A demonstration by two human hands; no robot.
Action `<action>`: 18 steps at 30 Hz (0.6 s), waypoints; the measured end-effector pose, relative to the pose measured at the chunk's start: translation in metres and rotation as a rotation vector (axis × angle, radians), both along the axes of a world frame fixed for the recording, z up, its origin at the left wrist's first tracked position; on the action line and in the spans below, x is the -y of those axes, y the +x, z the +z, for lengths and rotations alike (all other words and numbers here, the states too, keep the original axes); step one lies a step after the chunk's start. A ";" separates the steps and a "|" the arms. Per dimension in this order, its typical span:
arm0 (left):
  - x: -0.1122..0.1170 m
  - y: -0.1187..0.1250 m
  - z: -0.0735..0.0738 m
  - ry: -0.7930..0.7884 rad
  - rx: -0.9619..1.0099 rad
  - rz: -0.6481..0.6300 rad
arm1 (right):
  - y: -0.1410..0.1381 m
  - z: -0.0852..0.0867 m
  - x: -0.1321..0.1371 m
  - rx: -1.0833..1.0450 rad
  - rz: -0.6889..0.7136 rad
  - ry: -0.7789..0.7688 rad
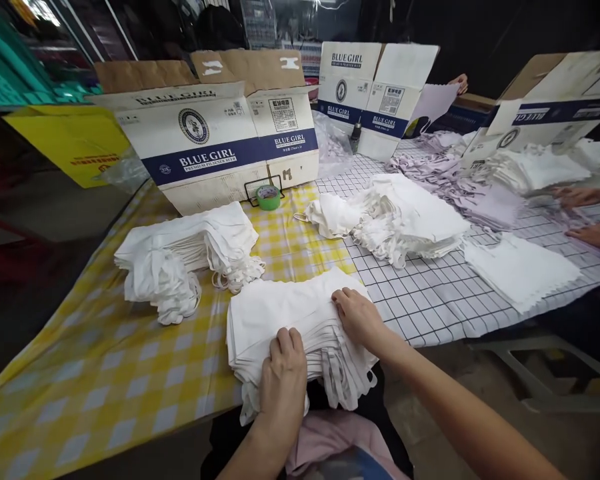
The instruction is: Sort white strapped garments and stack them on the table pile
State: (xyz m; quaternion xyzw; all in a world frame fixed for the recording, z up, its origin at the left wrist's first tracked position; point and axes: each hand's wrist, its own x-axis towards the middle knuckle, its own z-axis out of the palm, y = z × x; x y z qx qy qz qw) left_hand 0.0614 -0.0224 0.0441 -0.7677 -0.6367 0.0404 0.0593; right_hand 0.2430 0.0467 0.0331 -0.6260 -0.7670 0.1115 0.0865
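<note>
White cloth garments with thin straps are piled in a stack (285,313) at the near edge of the counter (110,380), right above the lap. The near side is touched by the left hand (284,377), its fingers bent over the cloth. The top, at the right, is touched by the fingers of the right hand (359,319). Whether any cloth is pinched by either one cannot be told. The top layers are laid quite flat, so that part looks mostly done. The straps are left hanging in a loose bunch, so some tidying seems left. Beyond, to the left, a second white stack (185,233) is set down with its straps bunched. To the right, a bigger white pile (415,210) is laid out, rather messy. Behind, green tape (269,198) is placed by a beer carton (220,137).
</note>
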 end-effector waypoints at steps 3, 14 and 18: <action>-0.006 -0.012 0.001 -0.057 0.197 0.032 | 0.004 0.001 0.002 -0.046 -0.050 0.057; -0.035 -0.055 0.001 -0.343 1.165 0.294 | 0.007 0.007 -0.017 -0.444 -0.016 0.057; -0.037 -0.056 -0.003 -0.398 1.330 0.351 | 0.012 0.011 -0.017 -0.429 -0.011 -0.033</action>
